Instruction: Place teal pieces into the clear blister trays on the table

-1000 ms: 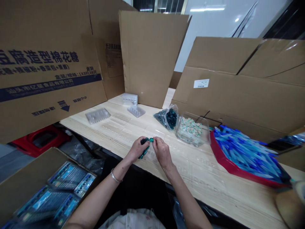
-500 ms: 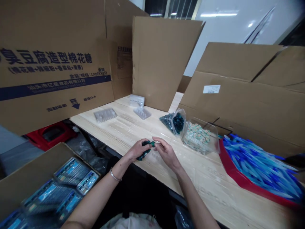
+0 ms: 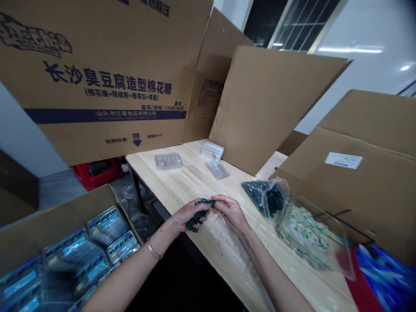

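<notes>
Near the table's front edge, my left hand [image 3: 183, 216] is closed around a bunch of shiny dark-green pieces [image 3: 194, 223], which stick out above and below the fingers. My right hand [image 3: 231, 211] meets it from the right, thumb and fingertips pinched on a small green piece [image 3: 212, 203] at the top of the bunch. What exactly these pieces are is too small to tell. Beyond my right hand lies an open clear plastic bag [image 3: 266, 196] with more dark-green pieces. Next to it stands a clear plastic tub [image 3: 346, 260] of small pale green and orange pieces.
Clear moulded trays [image 3: 169, 161] lie toward the back of the wooden table [image 3: 195, 182]. Cardboard panels [image 3: 273, 104] wall in the far side. At lower left, an open carton [image 3: 112, 195] holds printed packs. A red basin [image 3: 354, 288] of blue items sits at right.
The view has turned left, so the things on the table appear farther right. Both hands stay together, the left on the green bunch and the right pinching at its top.
</notes>
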{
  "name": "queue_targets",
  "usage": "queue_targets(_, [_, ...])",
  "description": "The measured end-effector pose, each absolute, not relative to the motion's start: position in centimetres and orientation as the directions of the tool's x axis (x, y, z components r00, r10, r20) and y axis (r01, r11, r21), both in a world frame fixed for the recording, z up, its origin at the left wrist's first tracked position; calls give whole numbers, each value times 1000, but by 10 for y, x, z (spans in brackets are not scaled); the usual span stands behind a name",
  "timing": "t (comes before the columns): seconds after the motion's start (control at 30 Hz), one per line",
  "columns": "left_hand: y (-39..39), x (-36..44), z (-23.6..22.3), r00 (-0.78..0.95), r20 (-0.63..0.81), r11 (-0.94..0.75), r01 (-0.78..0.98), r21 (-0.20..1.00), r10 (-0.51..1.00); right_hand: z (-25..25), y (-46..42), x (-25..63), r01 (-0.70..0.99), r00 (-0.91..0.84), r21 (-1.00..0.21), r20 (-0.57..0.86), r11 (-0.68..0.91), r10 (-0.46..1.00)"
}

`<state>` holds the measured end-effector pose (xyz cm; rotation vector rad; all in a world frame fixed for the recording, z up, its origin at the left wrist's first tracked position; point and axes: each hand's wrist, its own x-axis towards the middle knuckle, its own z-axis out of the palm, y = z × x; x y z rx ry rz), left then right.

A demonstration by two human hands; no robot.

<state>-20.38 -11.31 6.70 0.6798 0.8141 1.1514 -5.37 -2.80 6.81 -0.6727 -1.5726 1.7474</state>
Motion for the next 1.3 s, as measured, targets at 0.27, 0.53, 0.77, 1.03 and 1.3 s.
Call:
queue_targets(0.27, [-124,-256,45,-6,-272,208,-630,748,962,65,73,-155,122,-538,-920,254,372,804])
queue_targets(0.53, [-133,-281,37,-68,-364,219,-691,689,929,24,144,-226,211,-654,-677,439,705,617])
queue_targets(0.77, [-129,-287,29,-55,-402,247,-711,659,914,6,159,-247,187,-789,-482,445,856,423])
queue_targets(1.03, [-126,-291,24,-61,-419,248,-726,642,906,1,166,-248,114,-843,-443,430,889,323])
queue_targets(1.3, [-124,-291,19,-40,-433,272,-725,632,900,3,163,-249,93,-916,-511,294,854,275])
